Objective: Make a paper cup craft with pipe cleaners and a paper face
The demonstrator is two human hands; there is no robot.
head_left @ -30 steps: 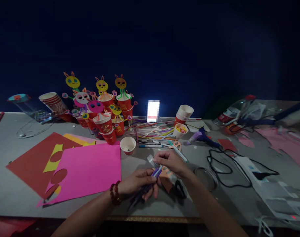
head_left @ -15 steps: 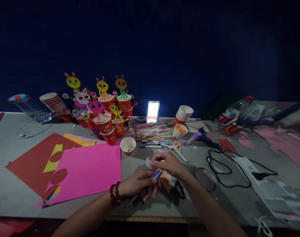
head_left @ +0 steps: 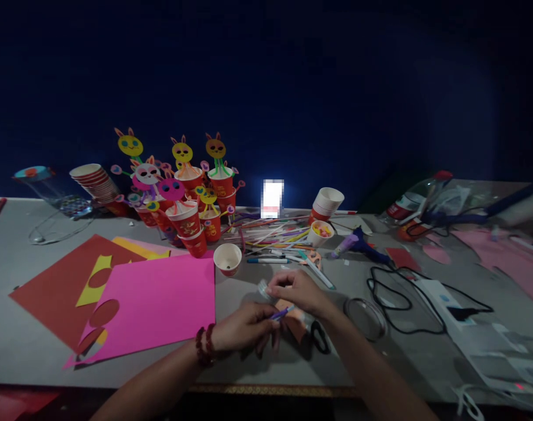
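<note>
My left hand, with a red bead bracelet at the wrist, is closed on a thin purple straw near the table's front edge. My right hand is closed just above it, pinching a small clear ribbed piece. Both hands meet over an orange paper cutout lying on the grey table. Black-handled scissors lie right beside the cutout.
Pink, red and yellow paper sheets lie at the left. Red cups with bunny faces stand behind them, near a white cup, loose straws, a glue gun, a black cable and a clear lid.
My left hand has drawn the purple straw lower into its fingers, so less sticks out. My right hand has come down closer to the left with the clear piece.
</note>
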